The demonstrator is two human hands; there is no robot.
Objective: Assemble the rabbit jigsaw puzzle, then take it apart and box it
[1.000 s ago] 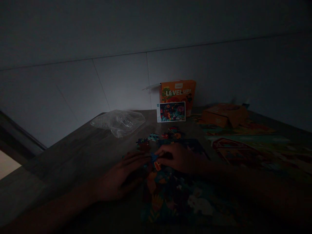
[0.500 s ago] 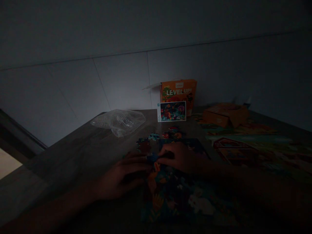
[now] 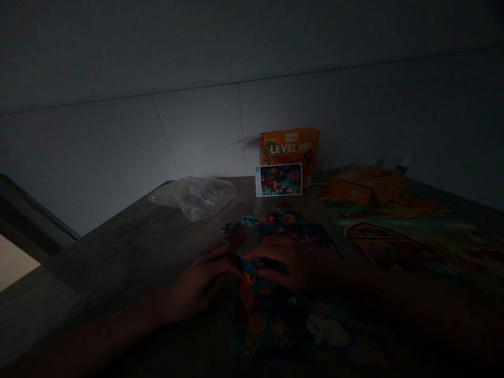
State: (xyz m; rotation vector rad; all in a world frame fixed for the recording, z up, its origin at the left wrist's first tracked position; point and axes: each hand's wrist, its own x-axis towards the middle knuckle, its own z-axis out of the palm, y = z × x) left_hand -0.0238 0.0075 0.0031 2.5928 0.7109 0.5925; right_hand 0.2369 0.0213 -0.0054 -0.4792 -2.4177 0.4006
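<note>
The scene is very dark. A blue puzzle piece sits at the upper left edge of a partly assembled jigsaw puzzle, which shows a white rabbit and orange plants. My right hand reaches over the puzzle, thumb and index finger around the piece. From the other side, my left hand has its curled fingertips against the same piece. Dim light hides exactly how the fingertips meet it. Loose puzzle pieces lie just beyond my hands.
Behind the puzzle, a picture card leans on an orange box. A clear plastic bag lies at back left. On the right are an orange carton and colourful puzzle sheets. A wall borders the table's far edge.
The blue piece has tilted and moved slightly down toward the assembled part. My left fingers have curled in more, and my right hand has come down and leftward over the piece.
</note>
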